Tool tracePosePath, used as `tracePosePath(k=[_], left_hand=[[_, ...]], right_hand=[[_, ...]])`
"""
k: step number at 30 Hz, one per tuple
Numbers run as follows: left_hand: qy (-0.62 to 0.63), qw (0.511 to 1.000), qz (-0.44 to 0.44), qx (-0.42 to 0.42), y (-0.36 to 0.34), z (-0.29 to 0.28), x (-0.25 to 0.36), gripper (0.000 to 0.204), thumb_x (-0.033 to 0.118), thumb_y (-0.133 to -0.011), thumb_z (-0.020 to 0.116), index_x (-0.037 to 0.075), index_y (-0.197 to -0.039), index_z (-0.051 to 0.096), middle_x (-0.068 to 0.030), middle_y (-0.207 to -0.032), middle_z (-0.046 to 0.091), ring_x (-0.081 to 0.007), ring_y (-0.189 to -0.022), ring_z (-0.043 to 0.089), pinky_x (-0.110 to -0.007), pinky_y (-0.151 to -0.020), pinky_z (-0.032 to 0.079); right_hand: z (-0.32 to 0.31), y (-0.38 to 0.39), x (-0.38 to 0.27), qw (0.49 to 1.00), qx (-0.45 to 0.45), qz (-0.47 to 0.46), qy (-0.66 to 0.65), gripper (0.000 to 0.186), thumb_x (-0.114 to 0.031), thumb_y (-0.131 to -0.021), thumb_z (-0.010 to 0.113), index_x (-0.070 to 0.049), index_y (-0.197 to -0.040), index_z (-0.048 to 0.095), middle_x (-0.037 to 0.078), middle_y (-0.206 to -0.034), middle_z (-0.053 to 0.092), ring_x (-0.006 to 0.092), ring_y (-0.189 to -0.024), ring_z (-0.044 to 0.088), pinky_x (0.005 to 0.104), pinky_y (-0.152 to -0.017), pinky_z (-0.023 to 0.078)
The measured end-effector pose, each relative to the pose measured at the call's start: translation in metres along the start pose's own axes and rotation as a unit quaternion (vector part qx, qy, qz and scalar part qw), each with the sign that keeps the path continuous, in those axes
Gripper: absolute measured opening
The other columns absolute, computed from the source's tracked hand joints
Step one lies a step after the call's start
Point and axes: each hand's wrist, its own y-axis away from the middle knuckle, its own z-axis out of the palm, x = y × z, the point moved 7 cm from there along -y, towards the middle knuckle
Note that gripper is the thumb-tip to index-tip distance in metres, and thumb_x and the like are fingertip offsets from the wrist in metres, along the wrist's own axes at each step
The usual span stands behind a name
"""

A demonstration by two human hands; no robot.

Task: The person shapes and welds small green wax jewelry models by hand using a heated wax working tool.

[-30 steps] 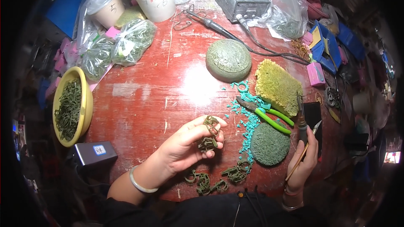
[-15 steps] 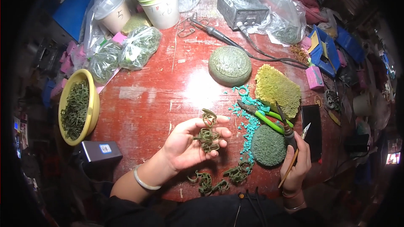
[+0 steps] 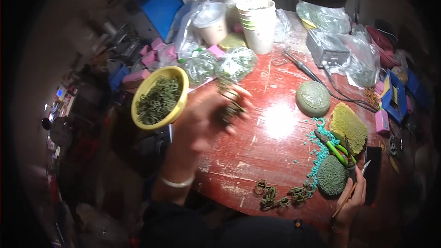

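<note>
My left hand [image 3: 204, 115], blurred by motion, is raised beside the yellow bowl [image 3: 184, 87]. Its fingers curl around several dull-green, ring-like curled pieces [image 3: 232, 108]. More such pieces [image 3: 268, 197] lie near the table's front edge. At the right, my right hand [image 3: 354, 197] is closed on two tools. One is a slim craft knife [image 3: 343, 205] with a wooden handle and pale pointed blade; the other is a dark-handled tool [image 3: 351, 171] with a thin tip. Close to that hand sit a round dark-green textured pad [image 3: 332, 177] and green-handled pliers [image 3: 336, 153].
Small turquoise bits [image 3: 317, 156] are strewn beside the pliers. Behind them are a yellow sponge [image 3: 350, 126] and a round grey-green block [image 3: 313, 98]. A corded pen tool [image 3: 303, 67] runs from a grey box [image 3: 327, 48]. Stacked white buckets [image 3: 258, 27] and filled plastic bags [image 3: 236, 64] stand at the back.
The view has swung left, so the table appears further right. My left hand has risen toward the bowl with the green pieces. My right hand still holds both tools near the pad.
</note>
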Motion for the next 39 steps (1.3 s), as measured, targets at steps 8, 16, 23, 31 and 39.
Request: tracePosePath(k=[8, 16, 23, 31, 39], left_hand=[[-0.532, 0.767, 0.038, 0.357, 0.068, -0.163, 0.141, 0.016, 0.012, -0.1, 0.061, 0.006, -0.112, 0.07, -0.0006, -0.101, 0.069, -0.0078, -0.087, 0.065, -0.023, -0.066, 0.055], [-0.797, 0.516, 0.174, 0.262, 0.07, -0.143, 0.146, 0.028, 0.011, -0.096, 0.07, 0.003, -0.123, 0.066, -0.0114, -0.118, 0.068, -0.0217, -0.112, 0.064, -0.035, -0.098, 0.052], [-0.619, 0.715, 0.286, -0.151, 0.073, 0.081, -0.017, 0.059, 0.043, -0.084, 0.083, 0.019, -0.135, 0.065, -0.0113, -0.142, 0.059, -0.0383, -0.132, 0.053, -0.054, -0.11, 0.042], [-0.593, 0.669, 0.304, -0.33, 0.077, 0.143, -0.143, 0.046, 0.033, -0.092, 0.067, 0.028, -0.138, 0.062, -0.0094, -0.152, 0.051, -0.0326, -0.138, 0.048, -0.062, -0.111, 0.038], [-0.556, 0.736, 0.318, -0.22, 0.016, 0.129, -0.133, 0.043, 0.013, -0.078, 0.082, 0.006, -0.118, 0.068, -0.0141, -0.119, 0.066, -0.0333, -0.111, 0.063, -0.048, -0.095, 0.051]], right_hand=[[0.001, 0.002, -0.009, 0.999, -0.027, -0.015, -0.023, 0.033, 0.004, -0.1, 0.054, 0.007, -0.133, 0.057, 0.023, -0.118, 0.064, 0.0371, -0.105, 0.066, 0.0401, -0.092, 0.052], [-0.004, 0.003, 0.0, 1.0, -0.015, -0.003, -0.014, 0.032, 0.004, -0.1, 0.055, 0.006, -0.132, 0.058, 0.023, -0.117, 0.065, 0.0371, -0.103, 0.067, 0.0395, -0.089, 0.053], [-0.003, -0.003, -0.001, 0.999, 0.014, -0.042, 0.016, 0.032, 0.003, -0.096, 0.063, 0.003, -0.128, 0.063, 0.021, -0.11, 0.066, 0.0359, -0.098, 0.068, 0.0386, -0.084, 0.054], [-0.005, -0.004, -0.003, 0.997, 0.011, -0.076, 0.012, 0.037, 0.004, -0.093, 0.066, 0.003, -0.13, 0.061, 0.02, -0.104, 0.065, 0.0363, -0.088, 0.067, 0.0395, -0.078, 0.054], [-0.003, -0.004, 0.001, 1.0, 0.005, -0.025, 0.016, 0.029, 0.005, -0.096, 0.062, 0.006, -0.125, 0.062, 0.02, -0.108, 0.067, 0.0323, -0.096, 0.068, 0.0356, -0.085, 0.053]])
